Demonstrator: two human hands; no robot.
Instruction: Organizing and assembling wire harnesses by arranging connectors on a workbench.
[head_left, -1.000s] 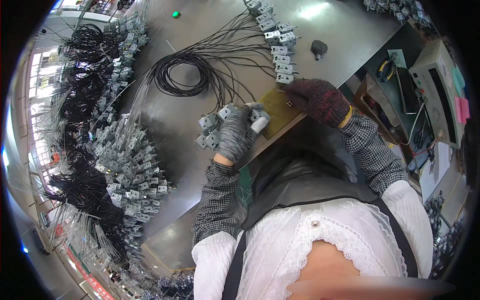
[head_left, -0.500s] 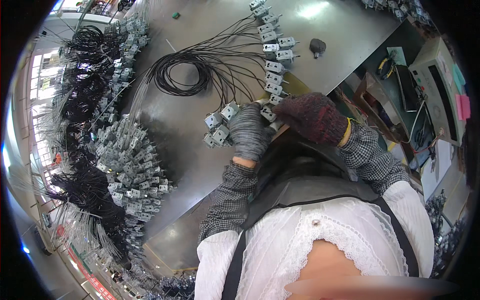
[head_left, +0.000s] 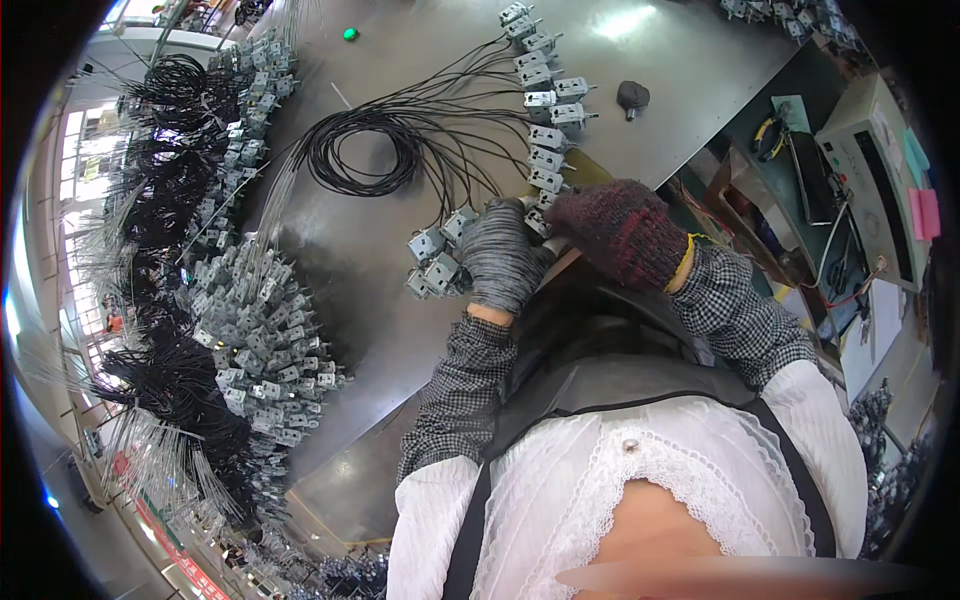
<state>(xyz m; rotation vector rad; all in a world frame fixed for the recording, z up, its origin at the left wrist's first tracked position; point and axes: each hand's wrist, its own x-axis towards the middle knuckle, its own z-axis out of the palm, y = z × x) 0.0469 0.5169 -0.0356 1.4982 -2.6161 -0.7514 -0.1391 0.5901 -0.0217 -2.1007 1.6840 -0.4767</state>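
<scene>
A small silver metal thermostat (head_left: 538, 221), a box with a thin black tube, sits at the table edge between my hands. My left hand (head_left: 503, 258), in a grey knit glove, is closed round it from the left, thumb and fingertips at its side. My right hand (head_left: 620, 232), in a dark red glove, is closed against its right side; its fingertips are hidden. Beyond them a column of similar thermostats (head_left: 546, 158) runs away from me, shafts pointing right. Beside my left hand lie several more thermostats (head_left: 440, 272). Their black tubes gather into a coil (head_left: 365, 150).
A large heap of thermostats (head_left: 262, 335) with bundled black tubes (head_left: 165, 200) lines the left side. A dark knob (head_left: 632, 96) and a small green light (head_left: 350, 34) rest on the metal table (head_left: 450, 30). At right stands a beige instrument (head_left: 873, 165) beside pliers (head_left: 768, 136).
The green light has gone from dark to bright. My right hand has shifted slightly left, and the thermostat between my hands is more covered.
</scene>
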